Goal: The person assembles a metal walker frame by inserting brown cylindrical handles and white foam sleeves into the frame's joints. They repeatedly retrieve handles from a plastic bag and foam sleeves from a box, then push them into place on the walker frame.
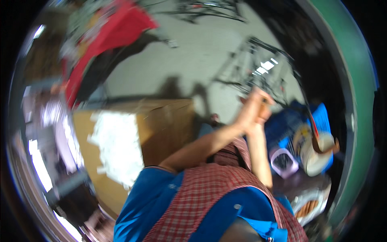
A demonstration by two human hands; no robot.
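Observation:
My left hand [249, 108] and my right hand [261, 115] are pressed together in front of my body, right of the middle of the view. Both are closed, with the fingers curled against each other. A small dark spot shows between the fingers, but blur and the fingers hide what it is. Behind the hands, on the floor, stands a black metal frame [252, 54] with glossy bars. Below my left forearm lies a red checked apron [197, 185], worn over a blue shirt.
At left stands a cardboard box [167, 127] with white material [117, 145] on it. Red cloth [117, 34] hangs at upper left. To the right are a blue bag [322, 117], a pale round tub [316, 159], a lilac container [284, 161] and brown pieces [307, 208] in clear plastic.

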